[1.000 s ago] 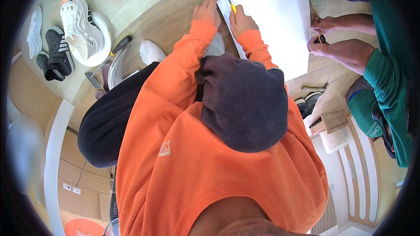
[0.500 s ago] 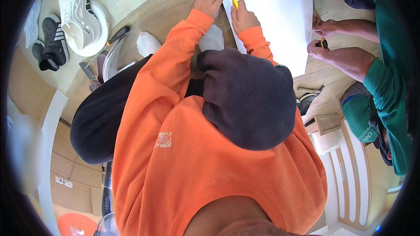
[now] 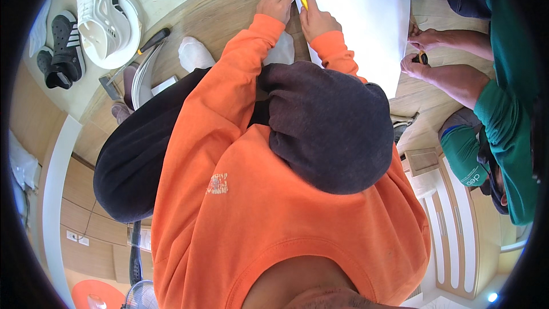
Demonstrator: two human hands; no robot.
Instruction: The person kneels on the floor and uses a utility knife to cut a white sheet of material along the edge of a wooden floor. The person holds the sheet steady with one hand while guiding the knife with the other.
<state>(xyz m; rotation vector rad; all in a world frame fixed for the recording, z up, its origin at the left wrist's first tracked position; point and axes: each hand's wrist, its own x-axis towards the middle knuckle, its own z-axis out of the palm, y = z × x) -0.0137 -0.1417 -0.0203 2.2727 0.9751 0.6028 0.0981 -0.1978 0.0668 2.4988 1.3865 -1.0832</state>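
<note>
A large white sheet (image 3: pixel 360 28) lies on the wooden floor ahead of me. My right hand (image 3: pixel 320 22) is closed around a yellow utility knife (image 3: pixel 304 3) at the sheet's left edge. The knife's tip points toward the fingertips of my left hand (image 3: pixel 275 4). Those fingers are curled and pressed together beside the same edge; what they pinch, if anything, is too small to make out. Across the sheet, a co-worker's hands (image 3: pixel 420 54) in green sleeves are at the right edge, one holding a small black and orange tool (image 3: pixel 421 58).
White clogs (image 3: pixel 100 20) rest on a round white object at the far left, with dark clogs (image 3: pixel 66 46) alongside. A black-handled tool (image 3: pixel 154 40) and curved white strips (image 3: pixel 146 80) lie by my left knee. Louvred wooden cabinet doors (image 3: pixel 457 229) stand at the lower right.
The yellow knife has come closer to my left fingertips and the sheet's edge. My left hand has shifted slightly right. The whole view has shifted a little; the co-worker's hands stay at the right edge.
</note>
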